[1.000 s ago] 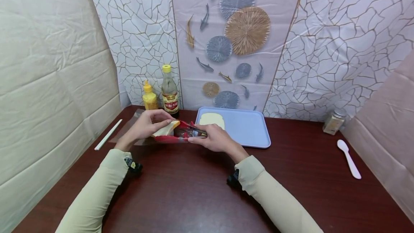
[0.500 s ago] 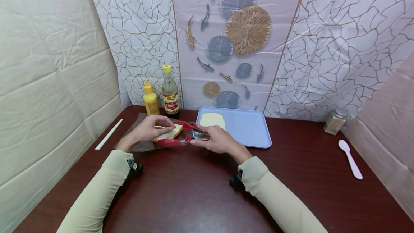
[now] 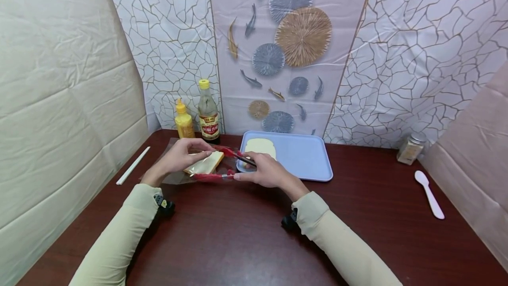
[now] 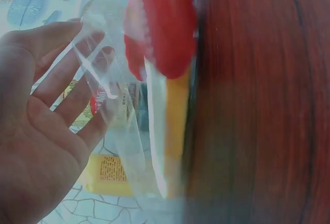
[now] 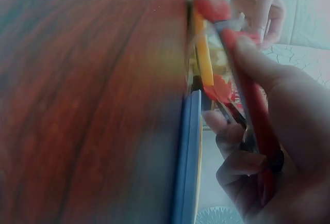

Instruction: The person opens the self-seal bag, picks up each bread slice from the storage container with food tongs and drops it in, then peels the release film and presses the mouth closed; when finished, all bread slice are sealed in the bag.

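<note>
My right hand [image 3: 266, 171] holds tongs [image 5: 250, 95] with red tips, their arms spread apart. Near those tips, a slice of bread [image 3: 211, 162] with a yellow-brown crust lies at a slight tilt in a clear plastic bag [image 4: 124, 146]. My left hand [image 3: 180, 157] is at the bag's left side, thumb and fingertips pinching its thin film. In the left wrist view the bread [image 4: 176, 126] stands apart from the left fingers [image 4: 54, 33], beneath a red tong tip [image 4: 167, 22]. The bag's far end is partly hidden behind the left hand.
Behind the hands stand a yellow squeeze bottle [image 3: 184, 122] and a dark sauce bottle [image 3: 208, 116]. A blue tray [image 3: 303, 158] bears another pale slice [image 3: 259, 146]. White chopsticks [image 3: 133, 165] lie left; a white spoon [image 3: 429, 195] and a seasoning jar [image 3: 411, 149] are right.
The left hand has let go of the bread and now pinches the bag film. The slice has gone from raised and tilted to lying flatter. The tongs' arms have spread wider.
</note>
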